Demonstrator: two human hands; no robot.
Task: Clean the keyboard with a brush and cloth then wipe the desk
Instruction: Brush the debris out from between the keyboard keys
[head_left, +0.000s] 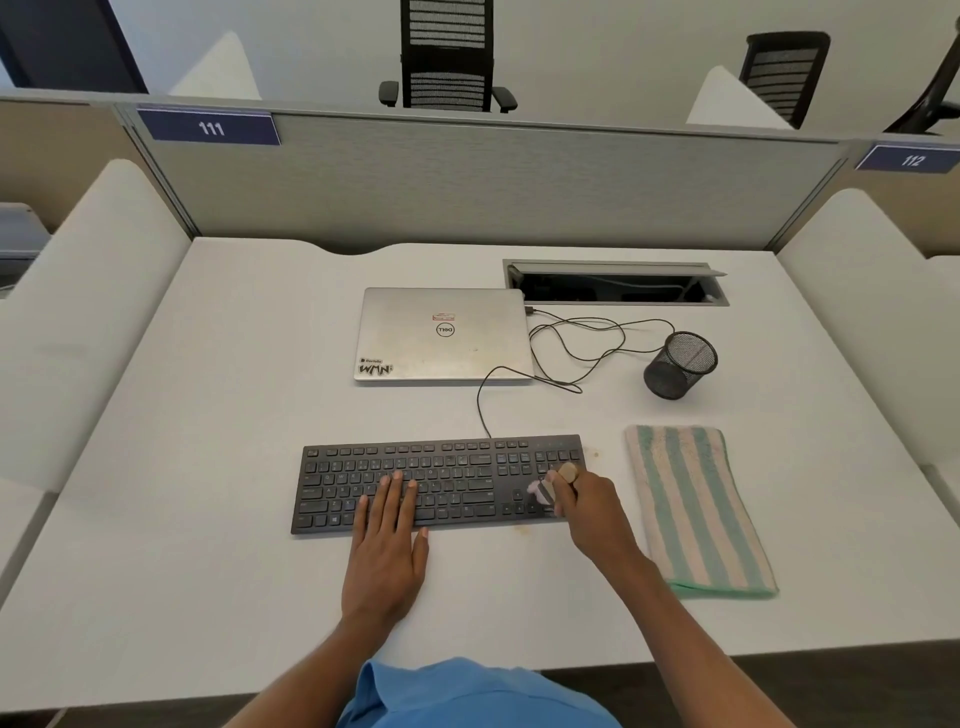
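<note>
You have wide bare tabletop (208, 467) on the left of the frame and along the lower edge below the keyboard (457, 467). Between the keyboard and the closed laptop (441, 335) above it lies an open strip, crossed only by a thin cable (479, 405) that loops toward the mesh cup (678, 366) at right. The striped cloth (696, 509) fills the lane right of the keyboard. Your left grip (387, 545) lies flat over the middle keys, between the keyboard's left half and the brush (543, 491) in your right grip (587, 506).
</note>
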